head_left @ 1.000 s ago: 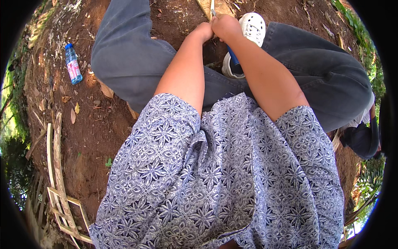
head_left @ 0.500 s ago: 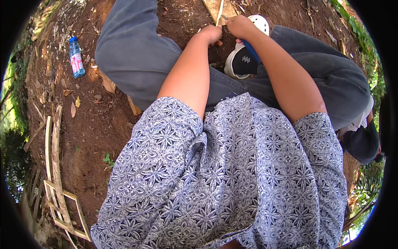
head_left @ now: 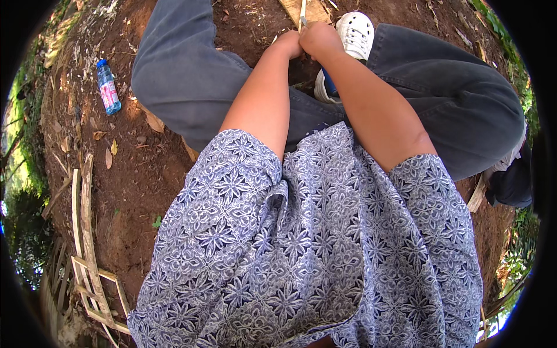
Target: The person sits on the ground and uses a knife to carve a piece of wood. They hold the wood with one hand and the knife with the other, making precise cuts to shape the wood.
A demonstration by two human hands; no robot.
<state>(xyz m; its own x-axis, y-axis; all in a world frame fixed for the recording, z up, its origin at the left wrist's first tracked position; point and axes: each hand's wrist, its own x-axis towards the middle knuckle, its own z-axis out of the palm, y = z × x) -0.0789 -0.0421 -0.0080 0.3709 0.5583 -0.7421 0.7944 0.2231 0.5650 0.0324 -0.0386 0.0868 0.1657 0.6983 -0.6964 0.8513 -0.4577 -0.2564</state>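
Both arms reach forward between my bent knees. My left hand is closed around the lower part of a thin pale wooden strip; its fingers are mostly hidden. Right beside it, my right hand is closed on a knife, whose short grey blade shows at the strip. Part of its long blue handle appears beneath my right forearm. The two hands are touching or nearly so. Beyond them a flat wooden board lies on the soil, under the strip.
A white clog on my foot is just right of the hands. Far left lie a blue-capped plastic bottle and a frame of wooden strips. Another person's dark clothing shows at the right edge. Leaves dot the brown soil.
My right hand has moved left and nearer, up against my left hand, and the knife blade has shifted left with it. More of the white clog shows.
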